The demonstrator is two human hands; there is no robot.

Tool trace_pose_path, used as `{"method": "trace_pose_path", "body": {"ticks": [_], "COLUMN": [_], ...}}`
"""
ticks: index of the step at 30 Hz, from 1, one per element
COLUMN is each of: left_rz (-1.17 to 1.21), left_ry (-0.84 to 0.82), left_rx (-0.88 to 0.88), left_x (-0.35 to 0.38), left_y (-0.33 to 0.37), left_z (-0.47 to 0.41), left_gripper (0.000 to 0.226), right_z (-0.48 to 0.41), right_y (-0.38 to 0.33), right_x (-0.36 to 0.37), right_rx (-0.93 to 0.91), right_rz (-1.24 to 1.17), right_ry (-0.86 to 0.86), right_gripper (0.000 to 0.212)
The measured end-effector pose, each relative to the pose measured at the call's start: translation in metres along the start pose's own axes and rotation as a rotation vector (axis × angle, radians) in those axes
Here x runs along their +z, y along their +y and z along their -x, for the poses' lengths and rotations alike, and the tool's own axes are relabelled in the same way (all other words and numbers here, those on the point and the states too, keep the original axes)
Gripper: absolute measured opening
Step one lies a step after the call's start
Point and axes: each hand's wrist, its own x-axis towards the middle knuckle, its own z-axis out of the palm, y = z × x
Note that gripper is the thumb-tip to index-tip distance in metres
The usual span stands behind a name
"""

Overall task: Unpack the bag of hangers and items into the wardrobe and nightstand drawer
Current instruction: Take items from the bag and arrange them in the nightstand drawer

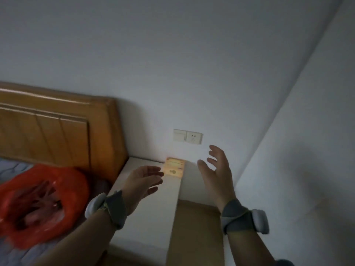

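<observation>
Seemingly early: red bag (38,204) left of nightstand (153,217), apparently full; left hand (143,181) over nightstand, right hand (217,173) beside it, both released, grasping nothing.

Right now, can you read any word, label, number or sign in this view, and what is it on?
None legible.
The yellowish card on the white nightstand bears printed marks, too blurred to read.
The wall socket plate shows no lettering.
The red bag shows no print.
</observation>
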Motion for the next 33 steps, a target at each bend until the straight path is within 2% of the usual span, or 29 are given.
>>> {"method": "trace_pose_path", "body": {"ticks": [5, 13, 22, 28, 33], "left_rz": [0.08, 0.137, 0.199, 0.221, 0.226], "left_ry": [0.288, 0.559, 0.636, 0.634, 0.615], "left_rx": [-0.023, -0.014, -0.021, -0.044, -0.087], "left_x": [-0.093, -0.21, -0.338, -0.375, -0.386], "left_y": [-0.034, -0.07, -0.122, -0.143, -0.15], "left_z": [0.046, 0.141, 0.237, 0.253, 0.243], "left_gripper": [0.024, 0.021, 0.018, 0.018, 0.019], "right_z": [0.023, 0.102, 0.212, 0.246, 0.239], "right_y": [-0.015, -0.051, -0.078, -0.078, -0.073], "right_x": [0.089, 0.211, 0.312, 0.34, 0.349], "right_rx": [0.001, -0.032, 0.026, 0.048, 0.061], "right_rz": [0.016, 0.062, 0.104, 0.153, 0.195], "right_ry": [-0.288, -0.559, -0.711, -0.736, -0.732], "right_gripper": [0.046, 0.044, 0.042, 0.041, 0.041]}}
